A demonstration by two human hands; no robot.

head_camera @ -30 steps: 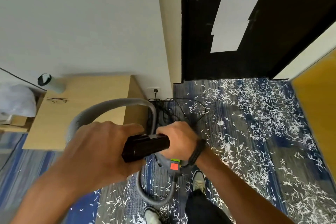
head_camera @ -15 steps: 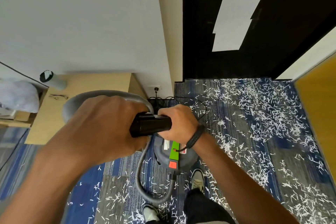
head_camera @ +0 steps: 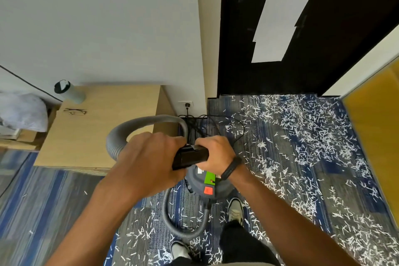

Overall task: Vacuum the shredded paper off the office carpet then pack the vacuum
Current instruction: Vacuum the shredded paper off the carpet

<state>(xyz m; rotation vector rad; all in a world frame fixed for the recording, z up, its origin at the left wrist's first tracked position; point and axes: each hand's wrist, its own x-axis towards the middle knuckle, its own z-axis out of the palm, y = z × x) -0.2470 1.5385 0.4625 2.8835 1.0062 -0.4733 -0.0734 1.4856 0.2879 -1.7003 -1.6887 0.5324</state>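
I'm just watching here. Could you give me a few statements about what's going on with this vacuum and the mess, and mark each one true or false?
1. Both hands grip the black vacuum piece. True: left hand, right hand.
2. The carpet is already free of shredded paper. False: strips cover it.
3. A pair of glasses lies on the wooden cabinet. True.
4. The grey hose lies straight. False: it loops.
5. The right wrist is bare. False: it wears a black band.
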